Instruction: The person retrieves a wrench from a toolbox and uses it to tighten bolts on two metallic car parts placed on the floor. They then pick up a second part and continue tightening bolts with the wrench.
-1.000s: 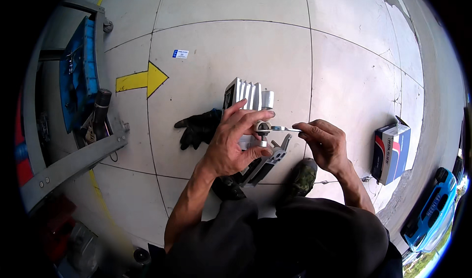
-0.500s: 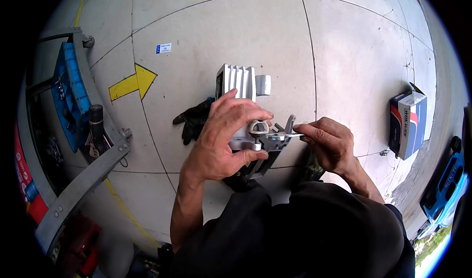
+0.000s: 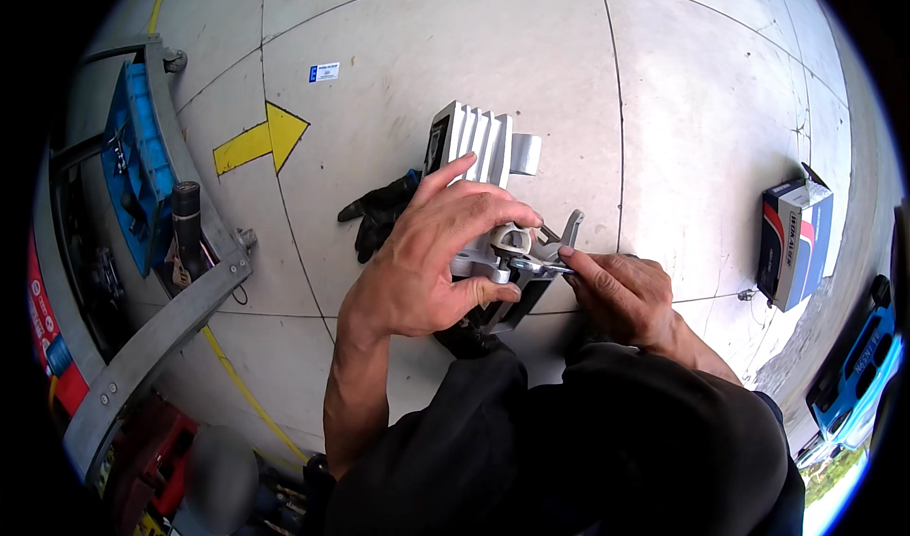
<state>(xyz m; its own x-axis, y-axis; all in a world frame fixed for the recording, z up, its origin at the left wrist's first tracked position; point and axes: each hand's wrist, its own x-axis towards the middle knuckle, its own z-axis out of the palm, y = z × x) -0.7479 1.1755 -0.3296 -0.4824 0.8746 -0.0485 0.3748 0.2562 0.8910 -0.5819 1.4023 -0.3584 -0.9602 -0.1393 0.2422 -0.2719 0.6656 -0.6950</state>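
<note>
My left hand (image 3: pixel 408 266) is closed around a small metal part with a pale rounded cap (image 3: pixel 513 240), its fingers over the top and the thumb underneath. A slim silver tool (image 3: pixel 542 267), perhaps a wrench, is pinched in my right hand (image 3: pixel 626 294), with its far end against that part. Beyond my left hand stands a silver ribbed metal body (image 3: pixel 483 143) with a short round stub (image 3: pixel 526 154) on its right side. A grey metal arm (image 3: pixel 575 225) rises beside my right fingertips. My left hand hides much of the middle.
Black gloves (image 3: pixel 377 218) lie on the floor left of the ribbed body. A wheeled metal frame at left holds a blue tray (image 3: pixel 133 176) and a dark bottle-shaped item (image 3: pixel 188 228). A carton (image 3: pixel 794 242) stands at right, with a blue car (image 3: pixel 861 361) beyond.
My right hand and the tool have shifted slightly left and lower, with the tool now tilted. The whole view has moved a little; my left hand keeps its hold.
</note>
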